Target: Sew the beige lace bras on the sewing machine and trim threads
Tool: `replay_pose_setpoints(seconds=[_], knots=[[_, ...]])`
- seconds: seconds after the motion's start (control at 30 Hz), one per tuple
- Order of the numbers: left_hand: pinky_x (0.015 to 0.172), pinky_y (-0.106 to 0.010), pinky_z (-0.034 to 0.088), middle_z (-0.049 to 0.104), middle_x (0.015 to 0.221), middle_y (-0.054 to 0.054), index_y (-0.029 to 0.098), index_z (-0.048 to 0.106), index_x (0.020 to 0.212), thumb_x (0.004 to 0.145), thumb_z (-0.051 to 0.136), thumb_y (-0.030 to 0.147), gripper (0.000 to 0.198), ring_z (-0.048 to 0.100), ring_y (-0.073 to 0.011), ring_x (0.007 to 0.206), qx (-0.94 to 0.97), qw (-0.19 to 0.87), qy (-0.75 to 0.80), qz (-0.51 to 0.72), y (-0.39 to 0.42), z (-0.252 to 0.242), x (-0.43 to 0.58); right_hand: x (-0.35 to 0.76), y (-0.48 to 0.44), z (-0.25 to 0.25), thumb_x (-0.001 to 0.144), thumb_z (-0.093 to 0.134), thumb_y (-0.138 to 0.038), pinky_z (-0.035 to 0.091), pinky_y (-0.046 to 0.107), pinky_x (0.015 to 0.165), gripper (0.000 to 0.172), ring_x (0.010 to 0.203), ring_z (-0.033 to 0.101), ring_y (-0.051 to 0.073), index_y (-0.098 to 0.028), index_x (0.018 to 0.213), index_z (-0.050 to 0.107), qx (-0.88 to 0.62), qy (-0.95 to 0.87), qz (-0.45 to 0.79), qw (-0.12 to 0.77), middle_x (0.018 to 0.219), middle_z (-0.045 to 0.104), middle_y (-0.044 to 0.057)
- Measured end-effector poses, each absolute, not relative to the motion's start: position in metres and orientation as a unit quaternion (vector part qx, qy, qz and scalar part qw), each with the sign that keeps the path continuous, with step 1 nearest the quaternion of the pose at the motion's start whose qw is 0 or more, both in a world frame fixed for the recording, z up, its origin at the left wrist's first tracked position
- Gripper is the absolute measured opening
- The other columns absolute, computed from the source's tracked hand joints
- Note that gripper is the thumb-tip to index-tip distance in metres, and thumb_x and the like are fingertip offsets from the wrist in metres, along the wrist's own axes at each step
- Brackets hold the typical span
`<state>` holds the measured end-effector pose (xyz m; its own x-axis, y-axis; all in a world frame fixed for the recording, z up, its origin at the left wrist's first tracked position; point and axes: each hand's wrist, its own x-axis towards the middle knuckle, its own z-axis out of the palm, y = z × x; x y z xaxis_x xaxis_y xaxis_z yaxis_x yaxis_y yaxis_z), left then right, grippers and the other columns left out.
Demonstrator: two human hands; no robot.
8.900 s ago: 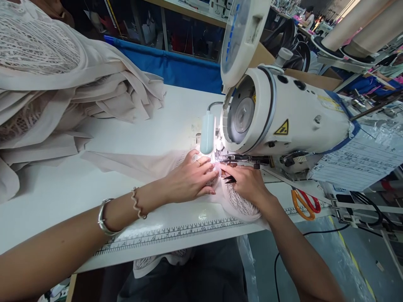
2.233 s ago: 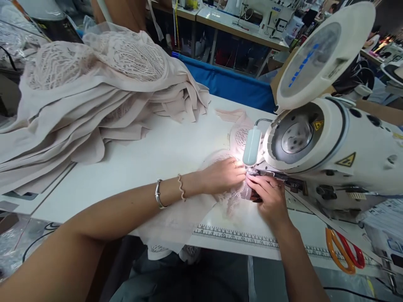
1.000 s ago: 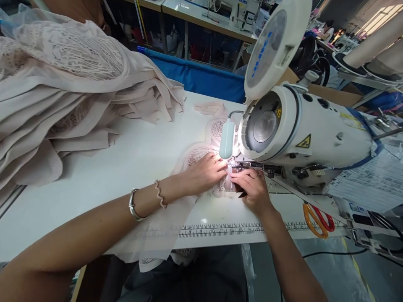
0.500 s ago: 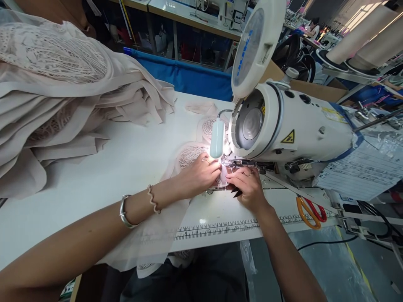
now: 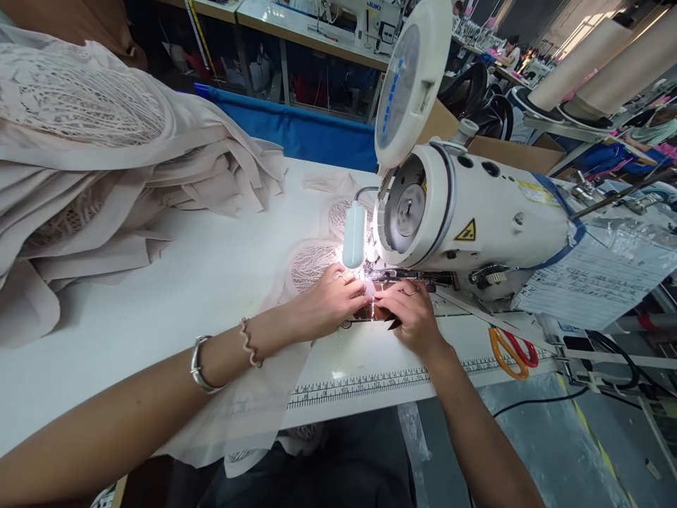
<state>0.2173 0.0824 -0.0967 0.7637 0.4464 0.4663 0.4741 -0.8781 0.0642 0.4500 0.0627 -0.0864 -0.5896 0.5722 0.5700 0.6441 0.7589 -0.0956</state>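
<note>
My left hand point(image 5: 332, 300) lies left of the needle area, its fingers closed and pressed together on pale pink fabric with lace panels point(image 5: 312, 264). From the other side my right hand point(image 5: 412, 316) pinches the edge of the same fabric with thumb and forefinger. Two dark pointed tips point(image 5: 393, 322) stick out under its curled fingers; the rest of that tool is hidden in the palm. Both hands are at the front of a white sewing machine point(image 5: 491, 204). A small lit lamp point(image 5: 354, 235) hangs over the fingertips, and its glare hides the needle and stitch line.
A large pile of pale lace garments point(image 5: 121, 162) covers the table's left side. Orange-handled scissors point(image 5: 508, 353) and a red-handled pair point(image 5: 523, 349) sit at the right. A printed ruler strip point(image 5: 364, 384) runs along the front edge. Written sheets point(image 5: 597, 275) cover the machine's right end.
The whole view has shifted slightly. Between my fingertips, less of the fabric strip shows now. The round part in the machine's open end, smooth before, now shows its details. Both hands keep their places.
</note>
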Motion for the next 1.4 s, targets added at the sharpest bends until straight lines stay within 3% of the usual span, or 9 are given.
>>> replay_pose_setpoints(seconds=[0.43,0.67,0.8,0.93,1.1,1.17,1.23,1.33,1.4], knots=[[0.108,-0.052,0.026,0.071,0.111,-0.008,0.02,0.064,0.121,0.099,0.034,0.002,0.041,0.063,-0.0225,0.101,-0.929,-0.053,-0.303,-0.206,0.094,-0.097,0.212,0.453,0.066,-0.092,0.085,0.041,0.008,0.047,0.036,0.085,0.041,0.094,0.064,0.021,-0.02,0.097,0.069,-0.366,-0.884,-0.067,0.284,0.108,0.078,0.003],[0.109,-0.056,0.022,0.071,0.117,-0.008,0.02,0.065,0.12,0.088,0.031,-0.008,0.055,0.066,-0.0215,0.094,-0.923,-0.092,-0.327,-0.181,0.102,-0.092,0.21,0.452,0.066,-0.092,0.086,0.038,0.009,0.047,0.036,0.084,0.041,0.091,0.063,0.02,-0.02,0.088,0.066,-0.356,-0.878,-0.07,0.311,0.102,0.078,0.004],[0.112,-0.057,0.021,0.073,0.109,-0.005,0.021,0.066,0.119,0.094,0.029,-0.006,0.052,0.065,-0.0201,0.091,-0.919,-0.099,-0.346,-0.164,0.104,-0.086,0.208,0.451,0.065,-0.092,0.087,0.041,0.009,0.046,0.035,0.083,0.037,0.09,0.062,0.019,-0.019,0.086,0.064,-0.351,-0.879,-0.069,0.315,0.1,0.078,0.004],[0.105,-0.053,0.033,0.072,0.097,-0.006,0.02,0.066,0.115,0.099,0.034,0.002,0.04,0.062,-0.0238,0.094,-0.913,-0.062,-0.373,-0.155,0.1,-0.084,0.212,0.451,0.066,-0.093,0.086,0.04,0.009,0.048,0.035,0.083,0.038,0.089,0.062,0.02,-0.02,0.088,0.064,-0.344,-0.881,-0.065,0.317,0.098,0.077,0.004],[0.082,-0.04,0.047,0.066,0.105,-0.013,0.017,0.064,0.104,0.098,0.049,0.016,0.016,0.06,-0.0278,0.096,-0.817,-0.033,-0.54,-0.2,0.105,-0.096,0.215,0.449,0.064,-0.084,0.083,0.04,0.007,0.052,0.033,0.075,0.036,0.085,0.063,0.021,-0.02,0.09,0.064,-0.347,-0.89,-0.046,0.293,0.089,0.07,0.006],[0.088,-0.044,0.049,0.064,0.117,-0.017,0.014,0.06,0.12,0.098,0.054,0.026,0.026,0.061,-0.0314,0.105,-0.803,-0.031,-0.562,-0.196,0.111,-0.098,0.203,0.449,0.057,-0.078,0.078,0.039,0.007,0.053,0.031,0.069,0.04,0.08,0.063,0.02,-0.02,0.095,0.064,-0.359,-0.894,-0.021,0.268,0.087,0.067,0.006],[0.1,-0.049,0.046,0.057,0.138,-0.022,0.013,0.049,0.139,0.097,0.058,0.041,0.052,0.054,-0.0368,0.127,-0.81,-0.04,-0.555,-0.185,0.114,-0.091,0.179,0.45,0.046,-0.075,0.071,0.037,0.007,0.054,0.028,0.065,0.049,0.077,0.065,0.019,-0.02,0.102,0.063,-0.369,-0.896,0.008,0.246,0.088,0.067,0.005],[0.116,-0.054,0.032,0.035,0.159,-0.029,0.006,0.035,0.152,0.098,0.052,0.052,0.073,0.032,-0.0412,0.149,-0.766,-0.015,-0.609,-0.206,0.109,-0.062,0.123,0.452,0.026,-0.08,0.065,0.035,0.007,0.056,0.027,0.066,0.058,0.076,0.07,0.018,-0.021,0.109,0.061,-0.377,-0.893,0.017,0.244,0.09,0.072,0.003],[0.12,-0.061,0.021,0.024,0.163,-0.032,0.001,0.032,0.153,0.1,0.045,0.051,0.073,0.022,-0.044,0.152,-0.662,0.089,-0.694,-0.269,0.1,-0.035,0.079,0.451,0.014,-0.087,0.069,0.036,0.006,0.056,0.026,0.065,0.054,0.075,0.072,0.018,-0.021,0.108,0.061,-0.388,-0.884,-0.008,0.259,0.088,0.075,0.003]])
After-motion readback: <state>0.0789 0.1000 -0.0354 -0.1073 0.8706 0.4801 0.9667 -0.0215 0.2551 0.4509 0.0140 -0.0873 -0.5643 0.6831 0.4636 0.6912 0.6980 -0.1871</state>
